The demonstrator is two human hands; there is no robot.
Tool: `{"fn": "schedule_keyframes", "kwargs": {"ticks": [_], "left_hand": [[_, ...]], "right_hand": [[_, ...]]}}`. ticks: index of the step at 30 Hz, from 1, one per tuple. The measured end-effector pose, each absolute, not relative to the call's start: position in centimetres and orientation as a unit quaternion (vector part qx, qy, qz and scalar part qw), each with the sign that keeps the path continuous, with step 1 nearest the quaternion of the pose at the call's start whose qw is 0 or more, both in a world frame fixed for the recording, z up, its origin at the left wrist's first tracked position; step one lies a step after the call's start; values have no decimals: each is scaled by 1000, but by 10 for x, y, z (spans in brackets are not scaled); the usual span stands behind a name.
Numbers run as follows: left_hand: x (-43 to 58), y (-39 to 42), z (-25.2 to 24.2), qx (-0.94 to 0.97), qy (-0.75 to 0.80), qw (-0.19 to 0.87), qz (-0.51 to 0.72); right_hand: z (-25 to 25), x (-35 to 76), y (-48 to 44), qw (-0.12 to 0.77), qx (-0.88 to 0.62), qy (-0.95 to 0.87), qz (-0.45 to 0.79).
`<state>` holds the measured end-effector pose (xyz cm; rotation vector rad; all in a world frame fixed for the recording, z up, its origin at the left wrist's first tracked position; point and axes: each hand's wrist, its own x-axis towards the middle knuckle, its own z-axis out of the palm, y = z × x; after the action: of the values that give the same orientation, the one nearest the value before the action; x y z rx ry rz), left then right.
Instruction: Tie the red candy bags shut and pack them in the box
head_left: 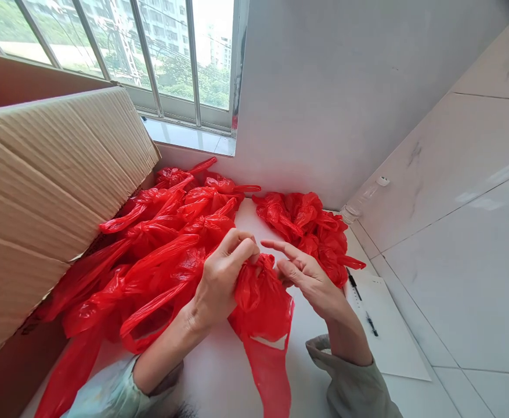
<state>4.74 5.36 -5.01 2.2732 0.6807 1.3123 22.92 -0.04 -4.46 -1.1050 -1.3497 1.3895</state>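
Note:
A red plastic bag (pixel 263 302) is in front of me at the middle of the white table, its top bunched up and one handle strip hanging toward me. My left hand (pixel 223 270) is closed on the gathered top, thumb and fingers pressed together. At the bag's right side is my right hand (pixel 310 278), its index finger stretched out and apart from the thumb. The lower fingers of that hand are partly hidden behind the thumb, close to the bag. What the bag contains cannot be made out.
Many knotted red bags (pixel 162 261) are heaped on the left beside a cardboard box (pixel 62 174). Another red pile (pixel 306 217) lies at the back right. A black pen (pixel 363 302) rests on paper (pixel 393 331). A clear bottle (pixel 365 200) lies by the tiled wall.

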Motion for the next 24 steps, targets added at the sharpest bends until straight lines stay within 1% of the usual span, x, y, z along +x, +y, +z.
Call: {"fn": "schedule_keyframes", "kwargs": {"ticks": [3, 5, 8, 10, 12, 15, 17, 18, 19, 22, 24], "left_hand": [[49, 52, -51, 826, 221, 259, 449], [49, 52, -51, 831, 211, 271, 438], [45, 56, -48, 840, 204, 287, 414], [41, 60, -45, 850, 196, 310, 379], [38, 64, -43, 860, 186, 337, 335], [38, 66, -40, 868, 174, 364, 289], [39, 65, -39, 867, 175, 372, 282], [39, 64, -39, 865, 178, 375, 281], [40, 63, -38, 864, 181, 378, 277], [39, 62, -34, 865, 198, 384, 255], [38, 62, -32, 866, 213, 383, 242]], "right_hand": [[-49, 230, 2, 417, -447, -563, 556], [-49, 229, 2, 426, -455, -567, 539], [-44, 226, 0, 445, -487, -579, 480], [-41, 224, -1, 446, -515, -601, 418], [-40, 221, -2, 460, -542, -623, 326], [-42, 218, -3, 480, -578, -652, 105], [-44, 217, -3, 467, -582, -665, -29], [-45, 217, -3, 458, -580, -672, -58], [-45, 218, -3, 454, -574, -679, -61], [-42, 224, -4, 457, -550, -699, 14], [-40, 229, -4, 456, -544, -703, 43]]}}
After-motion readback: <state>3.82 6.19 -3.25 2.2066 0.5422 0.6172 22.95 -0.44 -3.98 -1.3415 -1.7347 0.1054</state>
